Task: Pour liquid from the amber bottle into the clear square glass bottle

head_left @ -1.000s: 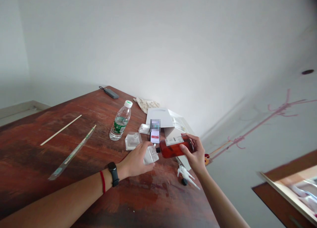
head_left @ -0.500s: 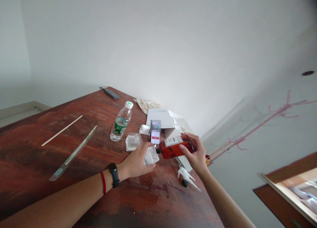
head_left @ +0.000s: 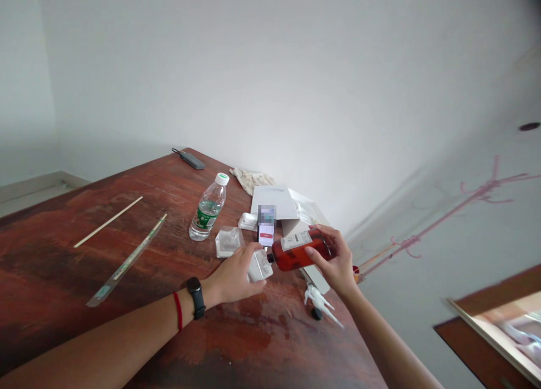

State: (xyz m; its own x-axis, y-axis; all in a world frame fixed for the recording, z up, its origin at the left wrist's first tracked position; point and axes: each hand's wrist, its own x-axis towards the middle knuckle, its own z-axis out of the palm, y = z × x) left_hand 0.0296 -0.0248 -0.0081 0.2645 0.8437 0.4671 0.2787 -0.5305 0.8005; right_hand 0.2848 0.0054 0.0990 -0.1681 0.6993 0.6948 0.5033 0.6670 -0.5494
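My right hand [head_left: 336, 262] grips a brown bottle [head_left: 296, 250] with a white label, tipped on its side with its dark neck pointing left. The neck meets a small clear square container [head_left: 258, 265], which my left hand [head_left: 232, 276] holds on the red-brown wooden table [head_left: 139, 299]. My left wrist wears a black band and a red string. Just behind the container a phone [head_left: 266, 226] stands upright. A white spray pump [head_left: 320, 303] lies on the table below my right hand.
A second clear square container [head_left: 229, 241] and a water bottle [head_left: 207, 210] stand left of the phone. Behind are a white earbud case [head_left: 247, 221], a white box [head_left: 274, 203], a cloth [head_left: 251, 178] and a grey power bank [head_left: 192, 159]. A wooden stick [head_left: 107, 221] and wrapped stick [head_left: 127, 261] lie at left.
Both hands, the bottle and the container keep the same pose. The view has shifted slightly, nothing else moved.
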